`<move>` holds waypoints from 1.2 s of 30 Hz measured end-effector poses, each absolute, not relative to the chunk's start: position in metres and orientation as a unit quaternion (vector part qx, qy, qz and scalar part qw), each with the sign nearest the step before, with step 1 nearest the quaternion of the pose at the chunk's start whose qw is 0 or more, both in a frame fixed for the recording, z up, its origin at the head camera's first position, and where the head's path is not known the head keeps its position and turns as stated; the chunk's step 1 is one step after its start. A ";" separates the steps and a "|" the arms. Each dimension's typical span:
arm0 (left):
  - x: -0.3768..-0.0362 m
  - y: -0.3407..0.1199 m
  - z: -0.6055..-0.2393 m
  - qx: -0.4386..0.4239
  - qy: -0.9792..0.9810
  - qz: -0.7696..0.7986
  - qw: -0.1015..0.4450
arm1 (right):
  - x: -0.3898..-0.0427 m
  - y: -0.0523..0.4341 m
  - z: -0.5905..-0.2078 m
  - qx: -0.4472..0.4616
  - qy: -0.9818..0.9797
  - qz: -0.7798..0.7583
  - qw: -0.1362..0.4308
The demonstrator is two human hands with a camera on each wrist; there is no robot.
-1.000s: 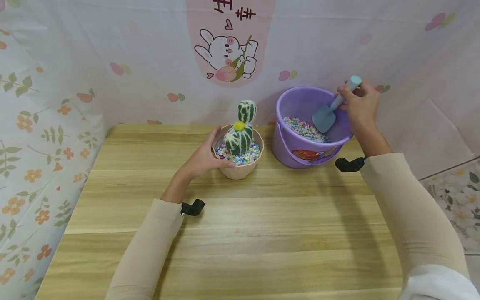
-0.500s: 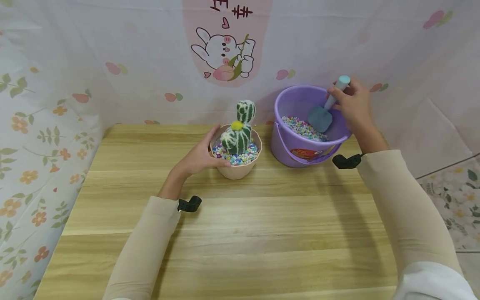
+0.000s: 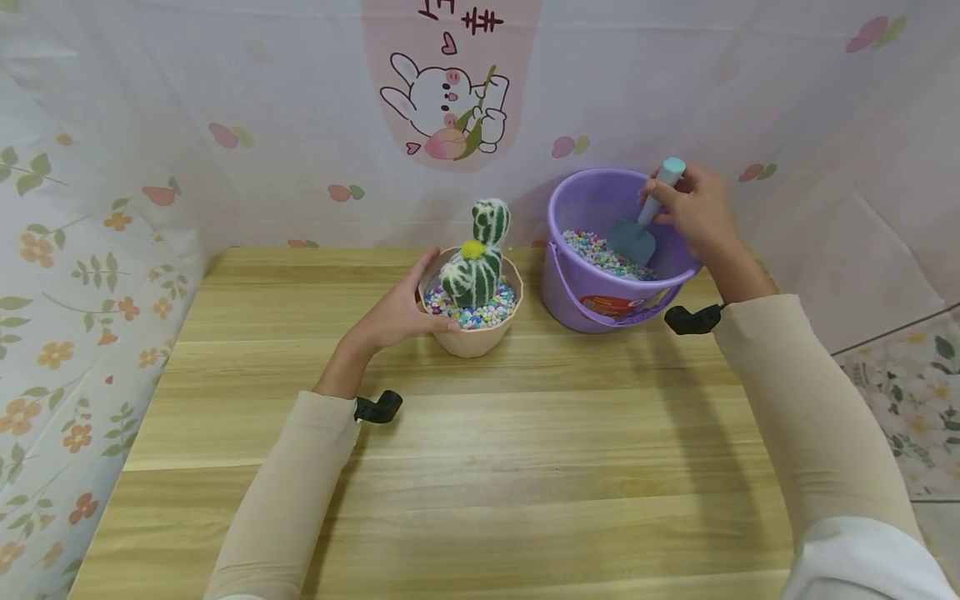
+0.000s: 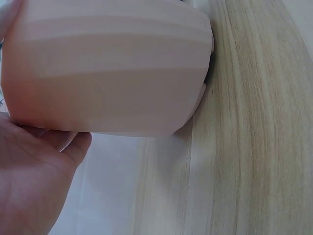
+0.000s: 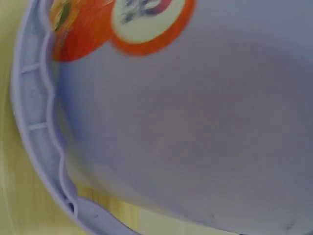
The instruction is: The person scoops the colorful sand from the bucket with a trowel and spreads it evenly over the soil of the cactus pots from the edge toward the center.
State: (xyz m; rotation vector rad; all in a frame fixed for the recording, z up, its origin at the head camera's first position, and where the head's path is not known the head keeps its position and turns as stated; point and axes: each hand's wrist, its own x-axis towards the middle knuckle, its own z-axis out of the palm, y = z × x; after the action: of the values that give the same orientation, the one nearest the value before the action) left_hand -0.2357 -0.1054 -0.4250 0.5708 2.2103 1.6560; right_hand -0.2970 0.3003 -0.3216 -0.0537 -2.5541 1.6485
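Observation:
My left hand (image 3: 396, 318) holds a pale peach flower pot (image 3: 474, 342) by its left side, thumb along the front of the rim. In the pot a knitted green cactus (image 3: 476, 279) with white stripes and a yellow flower stands among colourful pebbles (image 3: 491, 314). The left wrist view shows the pot wall (image 4: 107, 73) close up, its base at the wooden surface. My right hand (image 3: 701, 210) grips the handle of a small blue-grey shovel (image 3: 632, 242) inside a purple bucket (image 3: 567, 292). The shovel's blade tips down into pastel pebbles (image 3: 596, 250) there.
The wooden table (image 3: 480, 467) stretches in front of both containers. Behind it hangs a white cloth (image 3: 300, 108) with a rabbit print. In the right wrist view the bucket's handle (image 5: 36, 107) hangs down beside its orange-labelled wall.
My right hand has moved left, bringing the shovel's handle over and its blade lower among the bucket's pebbles. My left hand keeps its hold on the pot. The head view has shifted slightly.

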 end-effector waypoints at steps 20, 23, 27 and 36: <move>-0.237 -0.106 -0.425 0.202 0.780 0.572 0.153 | -0.297 0.306 -0.324 0.065 -0.731 0.679 0.015; -0.236 -0.106 -0.425 0.203 0.779 0.573 0.153 | -0.298 0.306 -0.324 0.061 -0.683 0.728 0.004; -0.236 -0.106 -0.425 0.205 0.775 0.578 0.153 | -0.298 0.307 -0.323 0.052 -0.648 0.760 -0.006; -0.237 -0.106 -0.429 0.207 0.772 0.582 0.154 | -0.299 0.309 -0.322 0.037 -0.620 0.784 -0.016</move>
State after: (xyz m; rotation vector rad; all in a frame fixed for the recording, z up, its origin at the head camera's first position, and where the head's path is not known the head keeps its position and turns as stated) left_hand -0.2373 -0.1062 -0.4287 0.5922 2.2123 1.6679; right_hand -0.2988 0.3094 -0.3222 0.1190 -1.9682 2.4874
